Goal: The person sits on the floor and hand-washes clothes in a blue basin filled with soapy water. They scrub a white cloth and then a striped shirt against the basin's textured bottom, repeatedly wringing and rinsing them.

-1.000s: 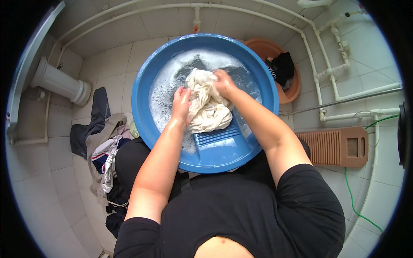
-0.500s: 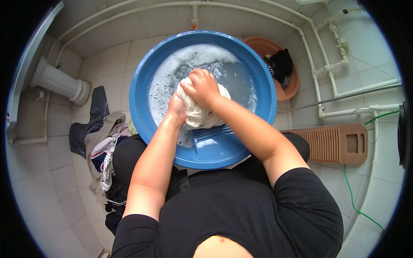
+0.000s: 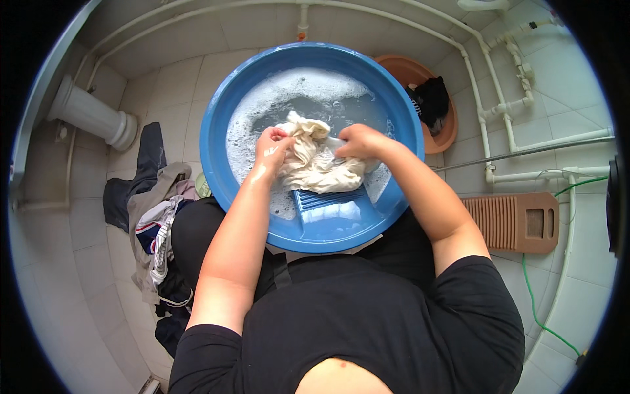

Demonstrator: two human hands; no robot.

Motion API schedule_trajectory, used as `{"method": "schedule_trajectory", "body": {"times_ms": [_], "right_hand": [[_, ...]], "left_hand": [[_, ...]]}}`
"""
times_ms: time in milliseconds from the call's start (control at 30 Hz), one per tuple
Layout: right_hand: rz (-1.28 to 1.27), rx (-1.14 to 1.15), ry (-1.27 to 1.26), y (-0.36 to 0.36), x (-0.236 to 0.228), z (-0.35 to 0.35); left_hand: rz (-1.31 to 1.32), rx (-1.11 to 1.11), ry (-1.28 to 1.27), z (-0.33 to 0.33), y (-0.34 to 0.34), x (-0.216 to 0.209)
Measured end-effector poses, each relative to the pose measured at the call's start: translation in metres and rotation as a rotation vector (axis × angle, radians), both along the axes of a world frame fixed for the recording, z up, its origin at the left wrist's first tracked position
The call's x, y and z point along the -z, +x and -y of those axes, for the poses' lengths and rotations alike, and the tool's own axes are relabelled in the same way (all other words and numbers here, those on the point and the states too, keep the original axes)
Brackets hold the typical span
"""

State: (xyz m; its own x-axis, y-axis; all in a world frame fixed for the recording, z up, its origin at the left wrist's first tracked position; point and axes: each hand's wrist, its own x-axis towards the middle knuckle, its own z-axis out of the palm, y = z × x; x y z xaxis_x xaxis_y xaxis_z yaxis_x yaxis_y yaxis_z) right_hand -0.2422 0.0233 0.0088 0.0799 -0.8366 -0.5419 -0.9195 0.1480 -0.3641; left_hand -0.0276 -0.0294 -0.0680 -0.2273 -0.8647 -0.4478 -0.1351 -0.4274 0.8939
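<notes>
A wet cream-white garment (image 3: 321, 167) lies bunched in the large blue basin (image 3: 216, 177), partly over the ribbed washboard (image 3: 328, 199) moulded into the basin's near side. At the garment's left edge, my left hand (image 3: 271, 148) is closed with thumb and fingers together on the fabric. On the other side my right hand (image 3: 361, 141) pinches a fold, its fingertips partly hidden by the cloth. Soapy water (image 3: 341, 108) with white foam surrounds the garment's far side. The garment's exact kind does not show.
Dark, grey and striped clothes (image 3: 154, 210) are piled on the tiled floor at left. An orange basin (image 3: 446, 134) with black clothing stands at the far right. A brown washboard (image 3: 512, 222) lies at right, near a green hose (image 3: 538, 308) and white pipes (image 3: 502, 111).
My hands have moved apart, the right one to the right. The garment, squeezed into a bundle between them before, is now looser and spread lower over the basin's ribbed part.
</notes>
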Motion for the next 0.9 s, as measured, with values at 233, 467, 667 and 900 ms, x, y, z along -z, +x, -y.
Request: {"method": "schedule_trajectory", "body": {"times_ms": [233, 467, 667, 900], "right_hand": [[-0.008, -0.266, -0.925, -0.023, -0.032, -0.024], [0.16, -0.406, -0.685, 0.002, -0.032, -0.065], [0.214, -0.053, -0.317, -0.021, -0.018, -0.056], [-0.006, 0.103, -0.41, -0.025, 0.005, -0.045]], "left_hand": [[-0.153, -0.039, -0.475, -0.003, -0.015, 0.003], [0.531, 0.547, -0.631, -0.031, -0.01, -0.026], [0.802, 0.539, -0.834, -0.04, -0.006, -0.029], [0.772, 0.292, -0.551, -0.019, 0.031, -0.068]]}}
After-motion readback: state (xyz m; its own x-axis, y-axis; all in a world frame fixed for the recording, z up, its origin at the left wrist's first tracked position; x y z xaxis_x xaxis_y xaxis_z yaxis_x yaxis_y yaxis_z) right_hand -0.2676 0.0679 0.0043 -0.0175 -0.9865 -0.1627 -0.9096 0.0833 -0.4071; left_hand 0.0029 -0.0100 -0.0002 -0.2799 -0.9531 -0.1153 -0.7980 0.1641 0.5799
